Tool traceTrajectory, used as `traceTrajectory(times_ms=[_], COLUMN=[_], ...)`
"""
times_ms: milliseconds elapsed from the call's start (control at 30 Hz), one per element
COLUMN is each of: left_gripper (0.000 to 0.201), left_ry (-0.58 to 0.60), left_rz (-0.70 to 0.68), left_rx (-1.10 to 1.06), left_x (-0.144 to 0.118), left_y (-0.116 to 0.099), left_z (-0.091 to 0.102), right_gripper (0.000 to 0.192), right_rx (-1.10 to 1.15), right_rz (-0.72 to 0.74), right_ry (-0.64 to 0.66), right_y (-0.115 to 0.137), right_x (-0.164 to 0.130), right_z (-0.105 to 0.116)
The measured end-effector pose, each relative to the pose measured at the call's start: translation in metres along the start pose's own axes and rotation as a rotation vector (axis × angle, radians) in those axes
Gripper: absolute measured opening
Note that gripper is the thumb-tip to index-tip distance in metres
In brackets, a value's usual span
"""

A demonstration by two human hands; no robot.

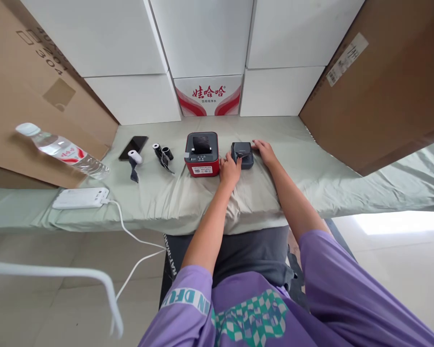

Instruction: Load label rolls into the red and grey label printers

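A: Fingers first, quick.

B: Left hand (230,169), just below frame centre: fingers curled, tips pressed on the near-left corner of the small dark grey device (242,154). Can't tell if they pinch anything, too small. Right hand (264,151), a bit right of centre: fingers lie together, flat along the device's right side, tips at its far-right corner. So both hands touch it, one on each side.

A: Where's the device sit?

B: Centre of frame, on the pale green cloth (311,178) over the table, just right of the red and grey printer (202,154). Near each other, can't tell if touching.

A: And further out, left?

B: Left of the printer, approx in a row: two small black rolls (162,154) w/ a dark strip trailing, then a white roll (134,157) on a dark strip, then a black phone (133,147) lying flat behind it. Far left: a water bottle (63,152), tilted, red label, resting against a brown carton (25,86). Below it, at the cloth's near edge, a white power bank (81,198) w/ a white cable (130,231) hanging off the edge.

A: Background?

B: Top of frame: stacked white boxes (202,38), one red and white printed box (209,95) at centre. Upper right: a big brown carton (383,82) leaning in. Bottom: purple shirt (260,308), forearms reaching up into centre.
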State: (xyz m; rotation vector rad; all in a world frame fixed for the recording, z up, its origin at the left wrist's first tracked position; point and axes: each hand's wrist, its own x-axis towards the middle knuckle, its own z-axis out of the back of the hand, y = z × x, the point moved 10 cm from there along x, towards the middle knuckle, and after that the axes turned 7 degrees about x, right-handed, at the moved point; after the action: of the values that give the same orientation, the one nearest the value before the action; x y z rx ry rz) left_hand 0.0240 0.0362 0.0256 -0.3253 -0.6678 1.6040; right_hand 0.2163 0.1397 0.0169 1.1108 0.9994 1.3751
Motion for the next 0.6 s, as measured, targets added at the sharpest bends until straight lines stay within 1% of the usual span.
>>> traceTrajectory(times_ms=[133,233,400,600], left_gripper=[0.052,0.051,0.049,0.051], left_ry=[-0.030,-0.040,-0.035,-0.026], left_rz=[-0.009,0.005,0.017,0.021], left_rx=[-0.003,-0.022,-0.058,-0.103], left_x=[0.001,0.001,-0.001,-0.002], left_y=[0.000,0.002,0.002,0.004], left_z=[0.001,0.001,0.002,0.002], right_gripper=[0.076,0.074,0.085,0.085], right_rx=[-0.010,-0.022,-0.007,-0.027], right_rz=[0.023,0.065,0.080,0.062], right_ry=[0.016,0.011,0.044,0.020], right_y=[0.002,0.004,0.008,0.012], right_x=[0.000,-0.005,-0.020,-0.024], right_z=[-0.003,-0.005,-0.017,-0.017])
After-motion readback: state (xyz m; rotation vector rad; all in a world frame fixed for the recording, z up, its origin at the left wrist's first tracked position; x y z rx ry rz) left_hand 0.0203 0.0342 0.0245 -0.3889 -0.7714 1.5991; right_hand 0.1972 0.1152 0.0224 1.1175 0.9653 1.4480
